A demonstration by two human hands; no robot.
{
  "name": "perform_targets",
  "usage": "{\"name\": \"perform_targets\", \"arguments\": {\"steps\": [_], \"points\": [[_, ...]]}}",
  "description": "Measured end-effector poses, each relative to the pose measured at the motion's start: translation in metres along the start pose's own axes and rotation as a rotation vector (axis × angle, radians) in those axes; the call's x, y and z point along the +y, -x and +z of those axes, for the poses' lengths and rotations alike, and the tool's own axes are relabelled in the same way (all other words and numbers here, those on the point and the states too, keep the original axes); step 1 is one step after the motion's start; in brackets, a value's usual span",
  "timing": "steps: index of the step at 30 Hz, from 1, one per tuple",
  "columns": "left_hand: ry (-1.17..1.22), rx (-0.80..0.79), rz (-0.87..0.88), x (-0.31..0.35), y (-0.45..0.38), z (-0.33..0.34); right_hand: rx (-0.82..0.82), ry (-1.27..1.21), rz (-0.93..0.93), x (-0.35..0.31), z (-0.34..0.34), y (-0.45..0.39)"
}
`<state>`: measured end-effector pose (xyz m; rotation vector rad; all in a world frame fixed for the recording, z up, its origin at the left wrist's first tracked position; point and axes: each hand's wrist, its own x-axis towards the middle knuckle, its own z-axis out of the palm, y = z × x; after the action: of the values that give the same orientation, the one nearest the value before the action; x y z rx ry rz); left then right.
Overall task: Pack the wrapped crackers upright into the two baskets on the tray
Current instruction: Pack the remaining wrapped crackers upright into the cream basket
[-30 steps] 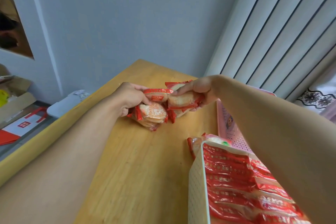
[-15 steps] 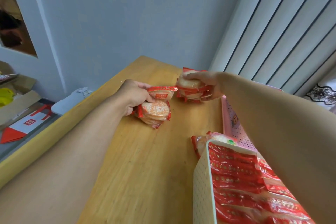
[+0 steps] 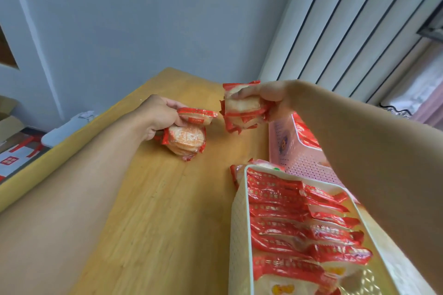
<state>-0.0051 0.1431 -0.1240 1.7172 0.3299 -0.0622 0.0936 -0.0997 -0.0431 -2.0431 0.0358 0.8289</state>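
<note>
head | left hand [image 3: 157,115] — grips cracker packs [image 3: 187,135] on table [image 3: 148,211] | right hand [image 3: 271,93] — grips lifted cracker stack [image 3: 242,112]

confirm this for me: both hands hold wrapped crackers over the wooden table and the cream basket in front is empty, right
Not quite. The head view shows the cream perforated plastic basket packed with red-wrapped crackers. The rest stands: left hand and right hand each hold crackers over the wooden table.

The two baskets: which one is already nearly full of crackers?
The cream basket nearest the camera: red wrapped packs fill it in rows. The pink basket behind it shows mostly bare perforated wall and only a few packs.
</note>
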Motion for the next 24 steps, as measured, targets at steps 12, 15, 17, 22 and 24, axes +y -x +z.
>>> {"name": "perform_targets", "arguments": {"steps": [12,15,17,22,24], "points": [[-0.206,-0.294,-0.003,0.008,0.023,0.023,-0.409,0.359,0.23,0.023,0.011,0.085],[-0.233,-0.318,-0.025,0.01,0.024,0.022,-0.348,0.348,0.242,0.026,0.02,0.092],[-0.22,-0.286,-0.039,0.013,0.023,0.018,-0.329,0.322,0.231,0.028,0.024,0.097],[-0.554,-0.256,-0.088,0.016,0.027,0.017,-0.329,0.232,0.242,0.038,0.021,0.1],[-0.601,-0.257,-0.108,0.014,0.026,0.018,-0.324,0.205,0.242,0.04,0.02,0.1]]}}
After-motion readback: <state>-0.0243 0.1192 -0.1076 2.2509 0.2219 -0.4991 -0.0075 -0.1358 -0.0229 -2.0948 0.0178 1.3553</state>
